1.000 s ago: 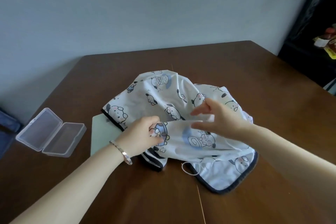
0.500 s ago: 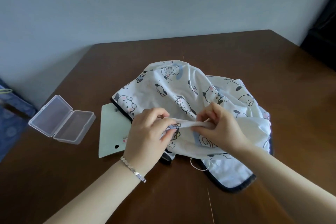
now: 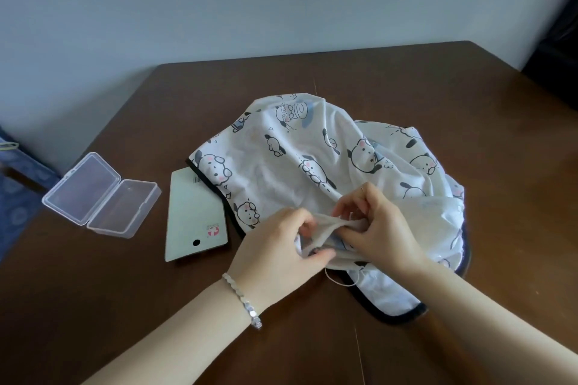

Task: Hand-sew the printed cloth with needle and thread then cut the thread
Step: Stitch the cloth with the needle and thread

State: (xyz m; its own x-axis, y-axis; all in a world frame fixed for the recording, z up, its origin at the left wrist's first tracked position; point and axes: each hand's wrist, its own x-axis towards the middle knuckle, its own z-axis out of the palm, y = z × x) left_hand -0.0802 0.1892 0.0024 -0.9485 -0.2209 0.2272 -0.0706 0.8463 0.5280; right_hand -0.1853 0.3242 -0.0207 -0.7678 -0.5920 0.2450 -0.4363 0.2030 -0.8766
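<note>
On my feed, far left, a clear case (image 3: 100, 195) lies open on the table (image 3: 93, 306). Just right of it is a pale card (image 3: 195, 216), its far corner tucked under the cloth (image 3: 297, 159). The cloth is bunched mid-table, white with cartoon dogs and a dark hem. At its near edge I see the left hand (image 3: 275, 250), bracelet (image 3: 242, 300) on the wrist, with fingers curled and thumb pinching a raised fold. The right hand (image 3: 381, 228) meets it from the other side, fingers bent and pinching the same fold. Below the hands a loop of thread (image 3: 339, 280) lies on the wood beside the hem. I cannot make out the needle.
</note>
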